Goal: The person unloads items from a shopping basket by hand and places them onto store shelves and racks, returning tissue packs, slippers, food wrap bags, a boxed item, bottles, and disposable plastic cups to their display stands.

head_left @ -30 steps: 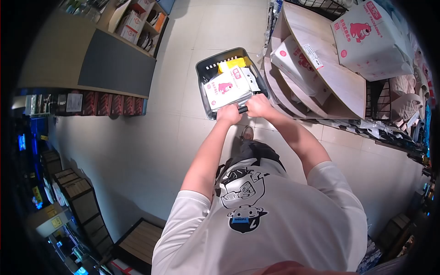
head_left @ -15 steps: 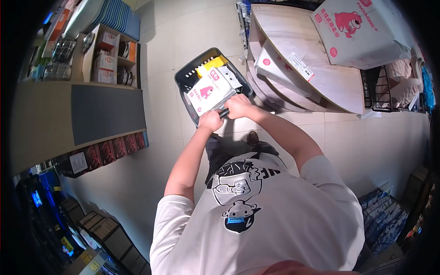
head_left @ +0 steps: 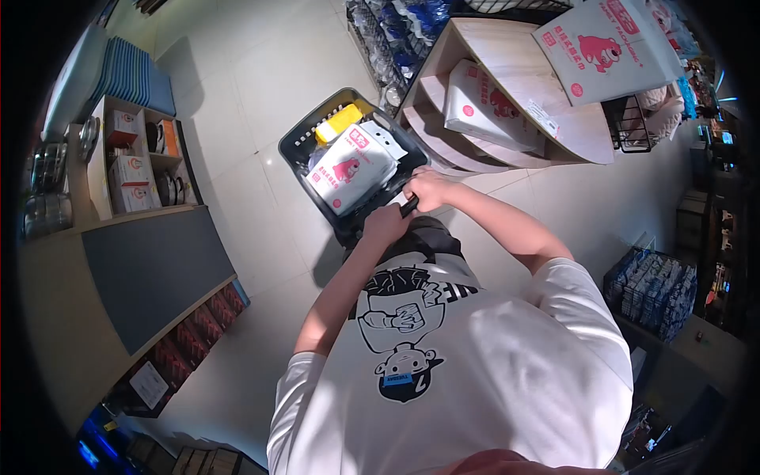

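A dark shopping basket (head_left: pixel 294 148) hangs in front of my body, tilted to the left. My left hand (head_left: pixel 387 224) and my right hand (head_left: pixel 428 188) are both closed round its black handle (head_left: pixel 408 207), close beside each other. Inside the basket lies a white package (head_left: pixel 353 168) with a pink bear print. A yellow item (head_left: pixel 340 123) rests behind it, and a white pack with dark dots (head_left: pixel 386 141) is at its right side.
A curved wooden shelf (head_left: pixel 507 39) at the upper right holds white bear-print packages (head_left: pixel 606 51). To the left stands a counter with a grey panel (head_left: pixel 158 273) and a cubby shelf of boxes (head_left: pixel 127 127). A wire basket of packets (head_left: pixel 651 289) is at the right.
The view has turned, so the left counter and right shelf appear shifted and rotated. The basket has moved left and tilted further in view, with both my hands still on its handle.
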The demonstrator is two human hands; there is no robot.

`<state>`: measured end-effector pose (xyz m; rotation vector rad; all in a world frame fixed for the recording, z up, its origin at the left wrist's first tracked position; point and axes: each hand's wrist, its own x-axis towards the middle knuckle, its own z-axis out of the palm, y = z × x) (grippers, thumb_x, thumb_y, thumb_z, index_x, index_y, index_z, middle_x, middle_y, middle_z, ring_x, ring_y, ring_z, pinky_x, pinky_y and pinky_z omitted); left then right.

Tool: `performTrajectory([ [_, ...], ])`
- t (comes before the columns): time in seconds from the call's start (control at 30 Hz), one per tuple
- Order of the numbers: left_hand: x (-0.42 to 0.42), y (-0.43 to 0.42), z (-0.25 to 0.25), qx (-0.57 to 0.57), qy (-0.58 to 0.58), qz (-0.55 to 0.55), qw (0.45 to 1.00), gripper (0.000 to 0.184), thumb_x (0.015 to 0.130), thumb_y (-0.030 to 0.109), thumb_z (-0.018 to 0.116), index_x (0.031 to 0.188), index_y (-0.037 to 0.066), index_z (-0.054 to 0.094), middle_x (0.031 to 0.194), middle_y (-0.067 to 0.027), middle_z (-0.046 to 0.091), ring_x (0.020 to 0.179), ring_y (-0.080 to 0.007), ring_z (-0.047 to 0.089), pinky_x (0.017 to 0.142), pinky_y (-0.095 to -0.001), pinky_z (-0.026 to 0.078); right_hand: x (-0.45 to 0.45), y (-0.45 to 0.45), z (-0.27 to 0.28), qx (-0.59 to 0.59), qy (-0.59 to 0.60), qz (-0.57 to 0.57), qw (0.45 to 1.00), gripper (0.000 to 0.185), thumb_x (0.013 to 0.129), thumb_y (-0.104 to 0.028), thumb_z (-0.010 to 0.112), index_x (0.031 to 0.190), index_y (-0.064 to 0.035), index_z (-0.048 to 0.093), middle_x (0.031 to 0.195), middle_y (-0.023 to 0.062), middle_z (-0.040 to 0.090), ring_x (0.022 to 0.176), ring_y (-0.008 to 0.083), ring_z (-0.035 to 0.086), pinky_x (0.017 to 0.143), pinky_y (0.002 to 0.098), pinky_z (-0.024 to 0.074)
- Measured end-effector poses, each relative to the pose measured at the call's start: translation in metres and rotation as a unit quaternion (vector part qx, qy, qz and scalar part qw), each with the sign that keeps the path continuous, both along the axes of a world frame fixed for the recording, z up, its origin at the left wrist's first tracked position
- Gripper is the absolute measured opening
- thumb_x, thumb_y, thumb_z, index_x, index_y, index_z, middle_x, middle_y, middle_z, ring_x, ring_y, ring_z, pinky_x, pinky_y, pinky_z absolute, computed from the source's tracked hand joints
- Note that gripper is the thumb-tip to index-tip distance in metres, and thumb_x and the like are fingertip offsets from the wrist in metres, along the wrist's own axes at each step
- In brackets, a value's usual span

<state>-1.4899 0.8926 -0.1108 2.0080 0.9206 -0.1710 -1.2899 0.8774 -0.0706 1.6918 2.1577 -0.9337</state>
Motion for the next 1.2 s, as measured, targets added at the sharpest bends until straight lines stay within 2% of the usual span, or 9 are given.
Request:
performTrajectory([
  [0.13,-0.023,0.007,-0.001,0.080,-0.078,0.013,0.994,0.055,0.095,0.059,0.058,0.100,0.004,0.069,0.085,-0.0192,0.074,0.080,-0.0383,0.074,0.072,-0.0495,0.059,-0.027,0.038,0.023,-0.198,-0.012,-0.070,0.978,0.060,0.067,-0.025,0.083,0.124,-0.0169,0.066,0.132,0.0113,0.062,0.129,0.0267,0.053,0.119,0.0461,0.0282],
  [0.23,-0.020,0.022,-0.014,0.082,-0.061,-0.020,0.995,0.051,0.095,0.056,0.060,0.105,0.007,0.070,0.086,-0.0173,0.074,0.081,-0.0384,0.073,0.073,-0.0503,0.059,-0.001,0.080,-0.023,-0.286,0.422,-0.314,0.801,0.045,0.085,-0.021,0.076,0.126,-0.0087,0.062,0.117,0.0040,0.065,0.111,0.0147,0.059,0.098,0.0279,0.0456],
  [0.37,-0.026,0.047,0.007,0.031,0.004,-0.047,0.998,0.050,0.094,0.055,0.061,0.106,0.007,0.071,0.087,-0.0170,0.074,0.082,-0.0392,0.073,0.075,-0.0513,0.058,0.005,0.140,-0.075,-0.160,0.157,-0.445,0.867,0.047,0.090,-0.026,0.071,0.129,-0.0050,0.056,0.114,0.0087,0.066,0.098,0.0186,0.065,0.077,0.0289,0.0552],
  [0.43,-0.028,0.053,0.009,-0.003,0.004,-0.038,0.999,0.048,0.093,0.054,0.063,0.104,0.008,0.072,0.086,-0.0180,0.074,0.082,-0.0398,0.073,0.075,-0.0515,0.058,0.028,0.150,-0.152,-0.091,0.039,-0.451,0.887,0.066,0.085,-0.036,0.069,0.138,-0.0012,0.052,0.131,0.0241,0.064,0.126,0.0362,0.061,0.105,0.0435,0.0498],
  [0.5,-0.019,0.054,0.005,0.021,-0.004,-0.039,0.999,0.042,0.091,0.047,0.068,0.095,0.005,0.066,0.075,-0.0191,0.071,0.072,-0.0387,0.072,0.067,-0.0506,0.058,0.060,0.153,-0.239,-0.080,-0.031,-0.569,0.818,0.070,0.086,-0.038,0.065,0.142,0.0002,0.049,0.143,0.0269,0.055,0.133,0.0408,0.055,0.111,0.0472,0.0441],
  [0.77,-0.013,0.062,0.013,-0.073,0.072,-0.044,0.994,0.041,0.086,0.044,0.072,0.103,0.007,0.068,0.078,-0.0169,0.072,0.076,-0.0376,0.072,0.070,-0.0491,0.057,0.075,0.151,-0.353,-0.128,0.063,-0.754,0.641,0.101,0.084,-0.050,0.068,0.151,0.0139,0.027,0.155,0.0319,0.039,0.141,0.0425,0.045,0.115,0.0402,0.0413],
  [0.87,-0.016,0.063,0.019,-0.053,0.063,-0.047,0.996,0.037,0.084,0.042,0.073,0.099,0.008,0.067,0.073,-0.0142,0.071,0.072,-0.0354,0.072,0.066,-0.0471,0.057,0.079,0.136,-0.390,-0.138,0.092,-0.740,0.652,0.109,0.077,-0.066,0.073,0.145,0.0128,0.044,0.150,0.0313,0.048,0.138,0.0370,0.052,0.112,0.0389,0.0439],
  [1.0,-0.018,0.063,0.015,-0.040,0.053,-0.049,0.997,0.035,0.083,0.040,0.074,0.097,0.008,0.067,0.069,-0.0115,0.070,0.068,-0.0333,0.071,0.064,-0.0455,0.057,0.059,0.155,-0.290,-0.163,-0.004,-0.764,0.624,0.106,0.077,-0.070,0.072,0.141,0.0118,0.051,0.144,0.0289,0.055,0.134,0.0345,0.056,0.109,0.0391,0.0470],
  [1.2,-0.021,0.061,0.010,-0.058,0.037,-0.042,0.997,0.037,0.083,0.042,0.074,0.099,0.009,0.067,0.075,-0.0145,0.071,0.074,-0.0363,0.072,0.067,-0.0479,0.057,0.062,0.117,-0.357,-0.037,0.186,-0.893,0.409,0.081,0.081,-0.052,0.082,0.132,0.0070,0.061,0.135,0.0205,0.064,0.119,0.0298,0.064,0.101,0.0421,0.0504],
])
